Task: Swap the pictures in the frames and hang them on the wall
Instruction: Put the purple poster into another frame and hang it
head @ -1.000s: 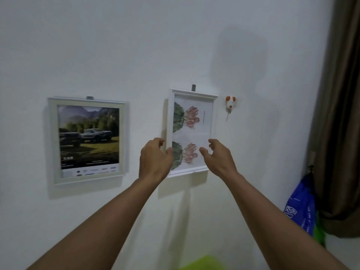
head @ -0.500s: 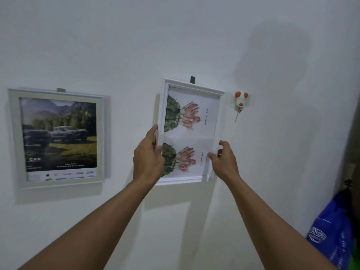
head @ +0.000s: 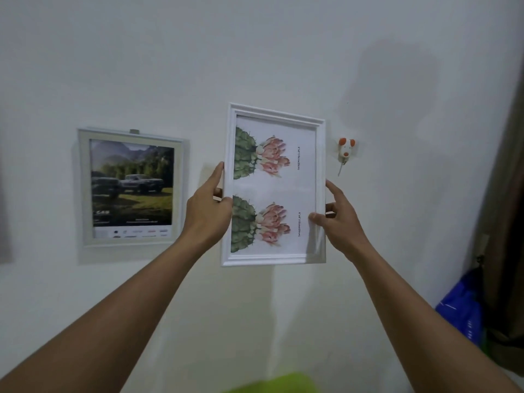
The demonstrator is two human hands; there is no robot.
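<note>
A white frame with a cactus-flower picture [head: 273, 182] is held up in front of the white wall, slightly tilted. My left hand [head: 208, 211] grips its left edge with the thumb on the front. My right hand [head: 337, 219] grips its right edge, thumb pressed on the glass. The wall hook seen earlier above this frame is hidden behind it. A second, pale frame with a picture of pickup trucks [head: 131, 188] hangs on the wall to the left from a small hook [head: 134, 131].
A mouse-shaped wall hook [head: 345, 150] sits just right of the white frame. A brown curtain [head: 507, 222] hangs at the right edge with a blue bag [head: 462, 307] below it. Something lime green [head: 272, 384] lies at the bottom.
Both hands closed on the cactus frame's side edges and the frame came up and toward me, off its hook; the hook above it is no longer visible.
</note>
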